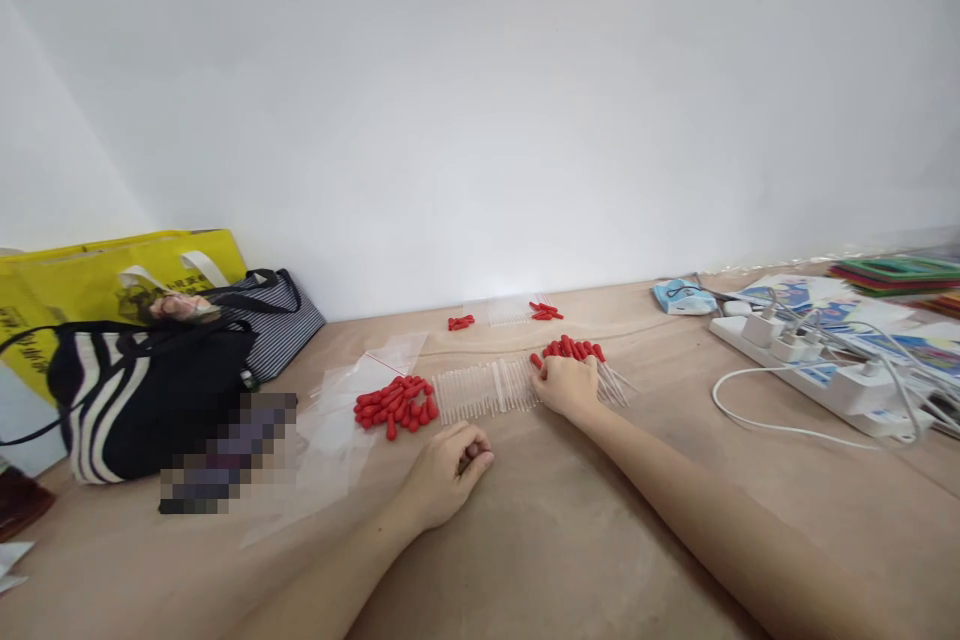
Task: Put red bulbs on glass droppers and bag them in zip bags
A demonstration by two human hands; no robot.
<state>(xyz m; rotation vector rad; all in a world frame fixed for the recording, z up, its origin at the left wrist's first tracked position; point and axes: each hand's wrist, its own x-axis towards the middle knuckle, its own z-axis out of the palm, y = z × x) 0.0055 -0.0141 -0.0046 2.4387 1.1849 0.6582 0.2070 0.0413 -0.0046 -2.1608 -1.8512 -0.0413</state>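
Observation:
My left hand point(450, 472) rests on the table with its fingers curled in and nothing visible in them. Just beyond it lies a pile of loose red rubber bulbs point(390, 402). To the right of the pile, clear thin tubes point(465, 392) lie side by side in a row. My right hand point(568, 385) is closed at the right end of this row, with a dropper's red bulb point(535, 360) showing at its fingertips; the fingers partly hide it. Right behind that hand, several red-bulbed droppers point(592, 350) lie fanned out, their pale stems pointing toward me.
Farther back, a clear bag point(510, 310) lies between small groups of red bulbs point(460, 322). Plastic sheets point(337, 420) lie at left, near a black bag point(150, 400) and a yellow bag point(75, 270). At right are a power strip point(810, 375) with cables and a blue mask point(684, 296).

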